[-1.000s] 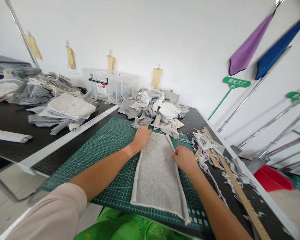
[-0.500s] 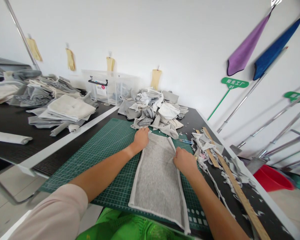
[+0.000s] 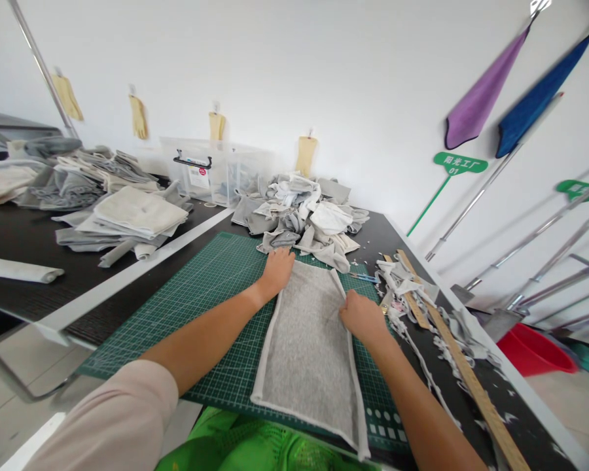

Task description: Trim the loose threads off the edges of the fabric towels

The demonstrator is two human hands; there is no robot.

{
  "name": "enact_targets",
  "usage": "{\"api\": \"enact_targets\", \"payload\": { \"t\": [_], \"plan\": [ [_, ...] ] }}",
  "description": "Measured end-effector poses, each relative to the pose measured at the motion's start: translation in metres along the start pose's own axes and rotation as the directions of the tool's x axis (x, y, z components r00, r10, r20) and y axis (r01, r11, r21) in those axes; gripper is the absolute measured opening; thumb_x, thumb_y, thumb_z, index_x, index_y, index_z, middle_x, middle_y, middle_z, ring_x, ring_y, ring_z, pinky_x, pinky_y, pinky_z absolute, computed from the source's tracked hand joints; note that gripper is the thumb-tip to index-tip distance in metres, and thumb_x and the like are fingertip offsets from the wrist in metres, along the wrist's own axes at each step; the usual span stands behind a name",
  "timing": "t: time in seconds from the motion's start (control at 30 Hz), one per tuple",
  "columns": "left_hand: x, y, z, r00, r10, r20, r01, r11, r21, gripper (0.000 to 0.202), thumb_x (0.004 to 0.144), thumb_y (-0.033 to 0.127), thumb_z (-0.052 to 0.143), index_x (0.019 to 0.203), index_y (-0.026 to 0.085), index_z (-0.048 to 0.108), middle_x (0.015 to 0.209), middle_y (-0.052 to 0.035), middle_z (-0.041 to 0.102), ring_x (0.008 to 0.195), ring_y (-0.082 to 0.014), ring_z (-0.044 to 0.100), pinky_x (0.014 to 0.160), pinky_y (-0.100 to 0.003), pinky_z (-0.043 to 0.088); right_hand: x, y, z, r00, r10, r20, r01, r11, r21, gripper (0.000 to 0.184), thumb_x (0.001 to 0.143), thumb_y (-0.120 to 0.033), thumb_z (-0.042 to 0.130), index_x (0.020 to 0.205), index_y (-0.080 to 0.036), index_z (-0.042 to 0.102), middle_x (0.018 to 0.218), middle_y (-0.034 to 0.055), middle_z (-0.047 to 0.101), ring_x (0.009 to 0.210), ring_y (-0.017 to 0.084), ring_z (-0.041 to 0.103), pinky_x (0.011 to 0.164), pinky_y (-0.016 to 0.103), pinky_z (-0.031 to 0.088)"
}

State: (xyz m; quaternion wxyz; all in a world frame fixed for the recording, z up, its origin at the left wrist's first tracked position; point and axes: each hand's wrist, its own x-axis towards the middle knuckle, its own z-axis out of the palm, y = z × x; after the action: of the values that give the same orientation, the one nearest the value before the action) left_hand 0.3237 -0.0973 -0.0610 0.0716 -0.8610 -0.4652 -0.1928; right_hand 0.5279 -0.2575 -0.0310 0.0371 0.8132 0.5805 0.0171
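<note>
Green gridded cutting mat (image 3: 211,294) lies under a long grey fabric panel (image 3: 307,356), left hand (image 3: 277,271) and right hand (image 3: 363,318) resting well apart on its edges.

Bright, flat light fills the scene, and the white wall (image 3: 353,78) beyond the hands looks pale and slightly washed out. Shadows stay soft and faint beneath the left hand (image 3: 277,272) and right hand (image 3: 363,318) on the grey fabric (image 3: 309,353). Wide-angle distortion slants the metal rods (image 3: 544,242) right of the right hand, while the purple towel (image 3: 485,91) beyond them looks stretched and slightly smeared.
</note>
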Motion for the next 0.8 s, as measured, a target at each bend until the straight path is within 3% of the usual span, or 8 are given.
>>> {"api": "enact_targets", "payload": {
  "t": [0.2,0.4,0.5,0.57,0.67,0.73,0.8],
  "plan": [
    [-0.001,0.001,-0.002,0.983,-0.185,0.010,0.185,0.983,-0.004,0.028,0.093,0.010,0.049,0.110,0.005,0.070,0.118,-0.0237,0.067,0.117,-0.0361,0.060,0.101,-0.049,0.044,0.002,0.001,0.000,1.000,0.009,0.016,-0.009,1.000,0.023,0.021,0.093,-0.021,0.049,0.107,-0.012,0.062,0.104,0.0200,0.074,0.102,0.034,0.074,0.084,0.038,0.051],
    [0.003,-0.005,0.003,0.932,-0.356,0.065,0.361,0.930,-0.077,0.035,0.095,0.006,0.042,0.118,0.002,0.067,0.114,-0.0260,0.069,0.108,-0.0317,0.071,0.088,-0.035,0.054,0.002,0.000,0.001,1.000,0.019,0.019,-0.020,0.999,0.027,0.022,0.094,-0.022,0.050,0.109,-0.012,0.063,0.105,0.0212,0.073,0.103,0.033,0.074,0.085,0.038,0.051],
    [0.006,-0.009,0.004,0.905,-0.418,0.072,0.423,0.902,-0.079,0.034,0.095,0.007,0.043,0.118,0.000,0.067,0.112,-0.0279,0.069,0.104,-0.0322,0.073,0.086,-0.034,0.055,0.002,0.000,0.002,1.000,0.018,0.019,-0.019,1.000,0.018,0.023,0.094,-0.022,0.049,0.110,-0.012,0.063,0.106,0.0220,0.073,0.103,0.033,0.074,0.086,0.039,0.051],
    [0.007,-0.011,0.003,0.895,-0.442,0.059,0.445,0.892,-0.074,0.035,0.095,0.009,0.045,0.121,-0.002,0.065,0.116,-0.0304,0.067,0.104,-0.0344,0.073,0.085,-0.036,0.055,0.003,0.000,0.003,1.000,0.020,0.014,-0.020,1.000,0.016,0.024,0.094,-0.022,0.049,0.110,-0.011,0.063,0.105,0.0223,0.073,0.103,0.035,0.074,0.086,0.040,0.052],
    [0.008,-0.018,0.005,0.914,-0.399,0.073,0.405,0.907,-0.112,0.033,0.093,0.010,0.048,0.117,-0.001,0.067,0.116,-0.0299,0.068,0.107,-0.0370,0.072,0.087,-0.039,0.054,0.003,0.001,0.004,1.000,0.025,0.017,-0.025,0.999,0.029,0.023,0.093,-0.022,0.050,0.110,-0.011,0.063,0.105,0.0224,0.073,0.103,0.036,0.074,0.086,0.041,0.052],
    [0.011,-0.025,0.009,0.920,-0.381,0.091,0.392,0.899,-0.195,0.030,0.091,0.010,0.051,0.114,0.002,0.069,0.112,-0.0278,0.070,0.107,-0.0377,0.071,0.090,-0.041,0.053,0.003,0.001,0.004,1.000,0.021,0.015,-0.022,0.999,0.038,0.023,0.093,-0.022,0.050,0.109,-0.011,0.063,0.105,0.0221,0.073,0.104,0.036,0.074,0.087,0.042,0.052],
    [0.014,-0.032,0.016,0.907,-0.412,0.091,0.415,0.828,-0.377,0.025,0.090,0.012,0.055,0.109,0.007,0.070,0.104,-0.0242,0.072,0.104,-0.0367,0.071,0.092,-0.042,0.051,0.003,0.001,0.004,1.000,0.017,0.007,-0.017,0.999,0.040,0.023,0.093,-0.021,0.050,0.109,-0.011,0.062,0.105,0.0215,0.073,0.104,0.036,0.074,0.087,0.042,0.052]
  ]
}}
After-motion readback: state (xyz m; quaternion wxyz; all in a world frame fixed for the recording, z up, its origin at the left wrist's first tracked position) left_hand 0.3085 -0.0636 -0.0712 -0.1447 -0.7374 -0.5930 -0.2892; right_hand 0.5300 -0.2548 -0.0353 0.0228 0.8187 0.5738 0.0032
